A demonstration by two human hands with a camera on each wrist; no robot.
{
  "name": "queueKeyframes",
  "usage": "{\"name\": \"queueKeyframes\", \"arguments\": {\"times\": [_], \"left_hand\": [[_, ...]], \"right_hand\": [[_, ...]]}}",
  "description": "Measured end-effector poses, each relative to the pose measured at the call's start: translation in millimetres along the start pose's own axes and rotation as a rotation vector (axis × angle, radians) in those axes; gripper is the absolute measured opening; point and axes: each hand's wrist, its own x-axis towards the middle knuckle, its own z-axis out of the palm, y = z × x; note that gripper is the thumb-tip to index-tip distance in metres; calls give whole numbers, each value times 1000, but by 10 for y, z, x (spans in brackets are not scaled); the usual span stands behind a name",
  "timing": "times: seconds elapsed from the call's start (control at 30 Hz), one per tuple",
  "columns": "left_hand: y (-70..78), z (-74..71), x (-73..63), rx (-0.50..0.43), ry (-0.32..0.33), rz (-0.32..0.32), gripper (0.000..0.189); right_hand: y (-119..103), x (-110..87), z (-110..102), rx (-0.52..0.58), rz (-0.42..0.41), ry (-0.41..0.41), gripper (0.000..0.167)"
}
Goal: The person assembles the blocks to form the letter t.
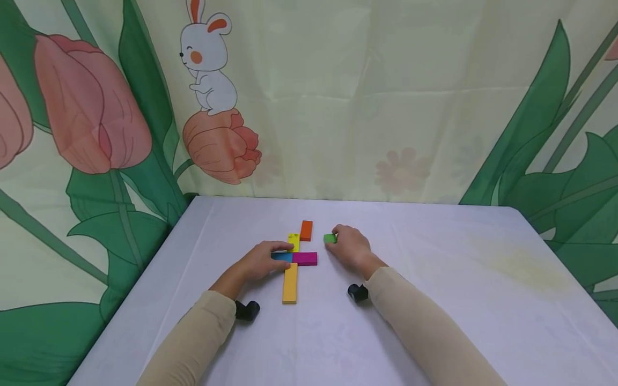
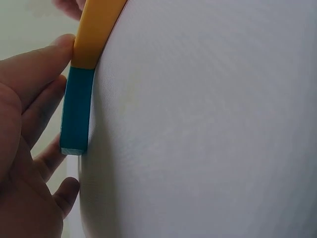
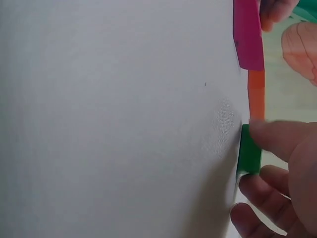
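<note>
My left hand (image 1: pixel 260 260) spans a blue block (image 1: pixel 282 257), thumb at its near side and fingers at its far side. In the left wrist view the thumb tip meets the seam between this blue block (image 2: pixel 77 109) and an amber block (image 2: pixel 99 29). A magenta block (image 1: pixel 305 259) continues the blue one to the right. The amber block (image 1: pixel 289 284) runs toward me, and a yellow block (image 1: pixel 294 242) points away beside the left fingertips. Farther right, my right hand (image 1: pixel 351 247) pinches a small green block (image 1: pixel 330 238) between thumb and fingers, close over the tabletop.
An orange block (image 1: pixel 306 230) lies at the far end, just right of the yellow one. The table (image 1: pixel 458 257) has a white cloth and ends at a curtain (image 1: pixel 338 107) with printed tulips and a rabbit. Black wrist cameras (image 1: pixel 248 311) hang under both sleeves.
</note>
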Motion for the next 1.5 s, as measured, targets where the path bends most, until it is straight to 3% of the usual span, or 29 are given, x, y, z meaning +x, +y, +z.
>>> {"name": "queueKeyframes", "arguments": {"times": [0.27, 0.47, 0.73, 0.93, 1.07, 1.5], "left_hand": [[36, -5, 3, 13, 4, -4, 53], [35, 3, 12, 18, 1, 5, 53], [20, 4, 14, 12, 0, 10, 52], [41, 6, -2, 12, -4, 8, 52], [61, 10, -24, 13, -6, 3, 52], [16, -2, -30, 12, -1, 5, 52]], "right_hand": [[1, 30, -16, 4, 37, -5, 54], [-5, 57, -15, -18, 53, -16, 43], [-32, 34, -55, -46, 5, -39, 43], [-61, 28, -8, -42, 24, -32, 53], [-77, 17, 0, -49, 13, -32, 49], [-27, 25, -8, 16, -18, -45, 52]]}}
